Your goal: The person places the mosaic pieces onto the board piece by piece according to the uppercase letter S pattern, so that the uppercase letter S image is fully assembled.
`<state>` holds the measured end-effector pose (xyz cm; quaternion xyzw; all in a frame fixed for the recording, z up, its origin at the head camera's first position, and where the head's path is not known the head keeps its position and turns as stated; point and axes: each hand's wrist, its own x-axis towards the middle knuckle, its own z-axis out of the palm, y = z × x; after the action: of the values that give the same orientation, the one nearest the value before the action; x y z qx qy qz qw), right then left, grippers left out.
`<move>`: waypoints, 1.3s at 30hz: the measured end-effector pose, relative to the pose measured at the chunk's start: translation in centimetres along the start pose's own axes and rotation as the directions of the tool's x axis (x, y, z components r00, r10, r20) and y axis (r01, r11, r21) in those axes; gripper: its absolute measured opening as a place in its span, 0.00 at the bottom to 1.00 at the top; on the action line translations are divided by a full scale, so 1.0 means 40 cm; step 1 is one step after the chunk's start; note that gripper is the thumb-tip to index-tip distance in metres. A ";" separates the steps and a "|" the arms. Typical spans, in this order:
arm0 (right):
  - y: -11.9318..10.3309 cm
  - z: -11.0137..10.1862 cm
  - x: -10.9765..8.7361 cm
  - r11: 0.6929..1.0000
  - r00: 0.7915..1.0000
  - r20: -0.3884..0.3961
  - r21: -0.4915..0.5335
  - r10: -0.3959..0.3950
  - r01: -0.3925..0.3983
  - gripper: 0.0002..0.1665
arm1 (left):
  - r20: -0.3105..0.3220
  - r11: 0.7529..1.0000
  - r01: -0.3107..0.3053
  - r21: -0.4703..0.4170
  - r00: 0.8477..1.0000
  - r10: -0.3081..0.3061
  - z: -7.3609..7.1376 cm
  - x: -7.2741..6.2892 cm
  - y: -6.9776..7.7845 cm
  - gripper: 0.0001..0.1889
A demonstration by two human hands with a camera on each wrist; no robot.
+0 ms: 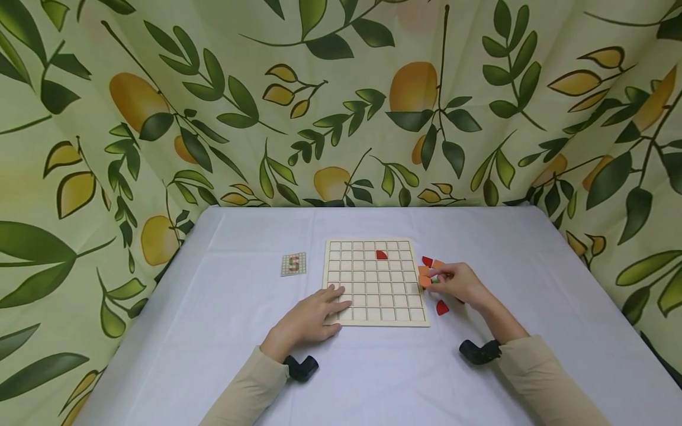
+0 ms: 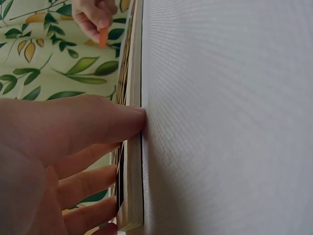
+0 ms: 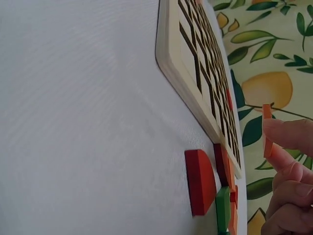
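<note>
A square wooden grid board (image 1: 373, 296) lies on the table with one red quarter-round piece (image 1: 381, 255) in an upper cell. My left hand (image 1: 311, 316) rests at its lower left corner, fingers spread over the surface. In the left wrist view the thumb (image 2: 112, 120) touches the board's side edge. Off the right edge, my right hand (image 1: 459, 284) pinches a thin orange piece (image 3: 267, 132) between thumb and finger, raised above the table. Below it lie loose pieces: a red quarter-round piece (image 3: 199, 183), a green piece (image 3: 223, 210) and several orange and red ones, partly hidden by the hand.
A small pattern card (image 1: 293, 264) with a coloured shape on a grid lies left of the board. White cloth (image 1: 240, 248) covers the table. A leaf-and-fruit curtain (image 1: 341, 118) hangs behind and at both sides.
</note>
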<state>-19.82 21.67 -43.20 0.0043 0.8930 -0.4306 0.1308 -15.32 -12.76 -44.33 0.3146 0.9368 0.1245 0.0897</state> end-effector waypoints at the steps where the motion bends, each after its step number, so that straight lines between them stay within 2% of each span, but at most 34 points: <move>1: -0.001 0.002 0.003 1.000 1.000 -0.002 0.000 -0.001 0.001 0.22 | -0.003 1.000 -0.002 0.002 1.000 0.002 0.000 0.001 0.000 0.27; 11: -0.026 0.010 0.025 0.998 0.998 -0.008 0.021 -0.064 0.065 0.21 | -0.008 1.000 0.001 -0.004 1.000 -0.001 0.005 0.003 -0.007 0.27; 23: -0.061 0.024 0.047 0.998 0.998 0.001 0.025 -0.056 0.056 0.22 | -0.001 1.000 0.005 -0.007 1.000 -0.005 0.006 0.003 -0.006 0.27; 30: -0.067 0.036 0.065 0.998 1.000 0.013 0.057 -0.026 0.025 0.24 | -0.003 1.000 -0.007 0.003 1.000 0.007 0.006 0.003 -0.006 0.27; 39: -0.077 0.056 0.090 0.995 0.999 0.023 0.088 -0.045 0.043 0.21 | -0.018 1.000 -0.012 0.005 1.000 0.012 0.008 0.005 -0.008 0.27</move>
<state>-23.15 17.62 -43.02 -0.0153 0.8715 -0.4720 0.1323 -15.56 -12.83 -44.73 0.3193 0.9359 0.1258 0.0796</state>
